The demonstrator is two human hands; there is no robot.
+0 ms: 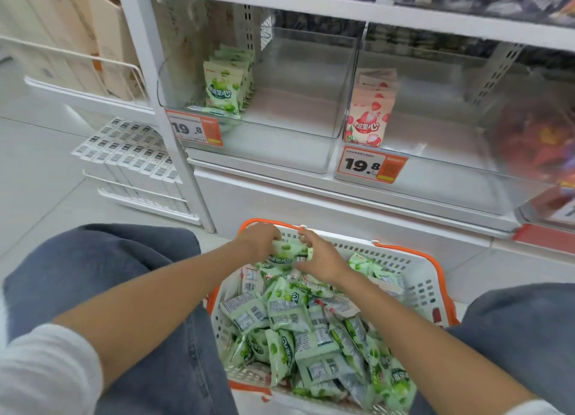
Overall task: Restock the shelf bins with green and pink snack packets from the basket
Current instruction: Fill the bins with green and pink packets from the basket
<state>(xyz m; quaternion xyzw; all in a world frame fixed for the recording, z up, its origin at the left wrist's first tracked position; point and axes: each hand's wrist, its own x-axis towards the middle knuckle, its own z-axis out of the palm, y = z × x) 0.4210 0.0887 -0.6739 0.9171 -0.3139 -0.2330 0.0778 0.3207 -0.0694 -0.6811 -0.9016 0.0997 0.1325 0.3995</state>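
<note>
Both hands are working at the far end of the white perforated plastic basket w/ orange rim (417, 277), which is sitting on the floor btwn the person's knees in blue jeans (109, 259). The left hand (259, 238) is curling its fingers over the top of a held green packet (284, 249). The right hand (320, 257) is pinching the same packet from the other side, fingers bent. The packet is sitting just above the heap of loose green snack packets (289, 308) filling the basket. A few paler ones w/ red print are lying mixed in, mostly buried.

Straight ahead, past a white shelf base panel (311, 203), two clear plastic shelf bins are sitting side by side. The left bin (298, 81) is holding a short upright row of green packets (225, 84) at its left front. The right bin (435, 103) is holding a row of pink strawberry-print packets (371, 109), also at its left front. Each bin's clear front wall is standing btwn basket and rows, w/ an orange-and-white 19.8 price tag clipped on: one (193, 128) on the left bin, one (370, 165) on the right.

A third bin w/ red-orange packs (538, 140) is showing blurred at far right. The white upright shelf post (146, 72) is flanking the left bin. Left of it are a white wire rack of barcode-labelled boxes (130, 153) and a brown cardboard box (105, 25).
</note>
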